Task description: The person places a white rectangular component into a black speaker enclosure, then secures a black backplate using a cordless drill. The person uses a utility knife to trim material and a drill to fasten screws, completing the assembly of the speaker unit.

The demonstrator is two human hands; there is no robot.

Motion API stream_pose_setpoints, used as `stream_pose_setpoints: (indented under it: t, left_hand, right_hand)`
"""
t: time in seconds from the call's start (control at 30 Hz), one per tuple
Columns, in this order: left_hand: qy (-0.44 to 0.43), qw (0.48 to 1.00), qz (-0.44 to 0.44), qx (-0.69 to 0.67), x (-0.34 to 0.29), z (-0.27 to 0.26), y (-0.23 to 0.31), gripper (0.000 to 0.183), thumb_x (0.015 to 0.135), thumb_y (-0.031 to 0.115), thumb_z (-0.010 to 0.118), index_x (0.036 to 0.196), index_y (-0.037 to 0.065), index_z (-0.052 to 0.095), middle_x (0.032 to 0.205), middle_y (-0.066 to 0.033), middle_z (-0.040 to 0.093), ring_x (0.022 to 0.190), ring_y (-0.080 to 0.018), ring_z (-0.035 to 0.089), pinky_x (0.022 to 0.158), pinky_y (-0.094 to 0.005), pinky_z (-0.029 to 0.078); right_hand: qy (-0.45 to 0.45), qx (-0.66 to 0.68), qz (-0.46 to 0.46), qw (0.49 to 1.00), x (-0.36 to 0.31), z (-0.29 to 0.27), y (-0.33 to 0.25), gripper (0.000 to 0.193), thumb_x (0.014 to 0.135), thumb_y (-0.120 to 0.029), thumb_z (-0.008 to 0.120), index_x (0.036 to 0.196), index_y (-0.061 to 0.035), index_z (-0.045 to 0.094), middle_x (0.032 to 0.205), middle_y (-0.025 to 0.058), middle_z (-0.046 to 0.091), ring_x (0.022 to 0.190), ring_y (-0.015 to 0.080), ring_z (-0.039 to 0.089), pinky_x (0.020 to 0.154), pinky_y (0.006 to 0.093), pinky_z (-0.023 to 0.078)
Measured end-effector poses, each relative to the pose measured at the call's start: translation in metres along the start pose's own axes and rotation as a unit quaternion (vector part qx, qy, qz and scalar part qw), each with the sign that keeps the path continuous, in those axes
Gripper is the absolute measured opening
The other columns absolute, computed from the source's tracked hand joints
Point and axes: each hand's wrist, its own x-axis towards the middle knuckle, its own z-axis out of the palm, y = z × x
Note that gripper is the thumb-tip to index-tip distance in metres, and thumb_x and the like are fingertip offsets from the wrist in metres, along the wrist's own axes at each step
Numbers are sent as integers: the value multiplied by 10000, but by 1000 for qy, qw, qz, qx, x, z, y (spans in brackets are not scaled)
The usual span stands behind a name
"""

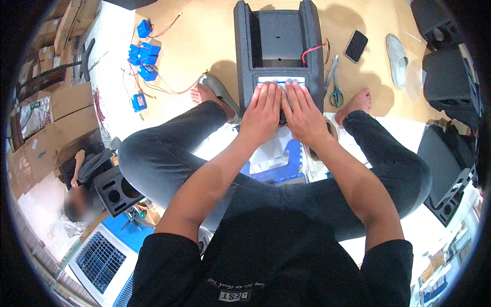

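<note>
A person seated on the floor presses both hands flat, side by side, onto a white strip (281, 80) that lies across the near end of a dark grey foam housing (244, 61) standing between the bare feet. The left hand (262, 110) and right hand (303, 110) are open with palms down, fingers stretched forward, their inner edges touching; neither grips anything, both bear down on the strip. A red wire (313, 49) loops out of the housing's right wall, just beyond the fingertips. Scissors with green handles (336, 94) lie beside the housing on the right, with a dark phone (356, 46) and a grey slipper (397, 53) further out on the brown floor. A cluster of small blue components with red leads (143, 53) sits well apart to the left, and more black foam parts (450, 77) are stacked at the right edge. The step in hand appears to be seating or smoothing the strip into its recess; the next move likely calls for even pressure run outward along it to both ends, keeping clear of the red wire
</note>
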Motion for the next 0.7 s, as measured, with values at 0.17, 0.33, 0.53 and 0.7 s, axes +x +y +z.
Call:
stream_pose_setpoints:
  t: [0.17, 0.33, 0.53, 0.7]
  left_hand:
    - [-4, 1000, -5, -12, 2, 0, 0, 717, 827, 187, 622, 1461, -104, 455, 1541, -267, 433, 1462, -407, 397, 1248, -508, 257]
    - [-21, 999, -18, -34, 3, 1, 0, 721, 805, 191, 640, 1449, -85, 473, 1493, -242, 471, 1447, -393, 405, 1253, -504, 241]
    - [-13, 998, -21, -54, 2, 2, -1, 803, 734, 164, 694, 1461, -72, 446, 1508, -237, 444, 1467, -386, 368, 1265, -510, 209]
    - [-36, 998, -24, -50, 1, -2, -1, 839, 720, 180, 725, 1467, -67, 435, 1520, -229, 434, 1473, -376, 365, 1269, -503, 202]
  right_hand:
    - [-6, 13, 7, 1000, 1, -2, 1, 589, 914, -200, 530, 1435, 73, 499, 1540, 276, 448, 1456, 397, 418, 1241, 500, 293]
    - [-5, 32, 17, 999, 1, 0, 1, 578, 901, -207, 545, 1411, 64, 517, 1521, 260, 469, 1440, 386, 435, 1238, 484, 304]
    - [7, 44, 16, 999, 2, 0, 1, 587, 879, -203, 564, 1402, 59, 519, 1491, 254, 485, 1423, 380, 443, 1239, 491, 294]
    - [7, 60, 16, 998, 3, 0, -1, 588, 856, -172, 579, 1393, 61, 523, 1498, 258, 472, 1428, 391, 433, 1243, 503, 283]
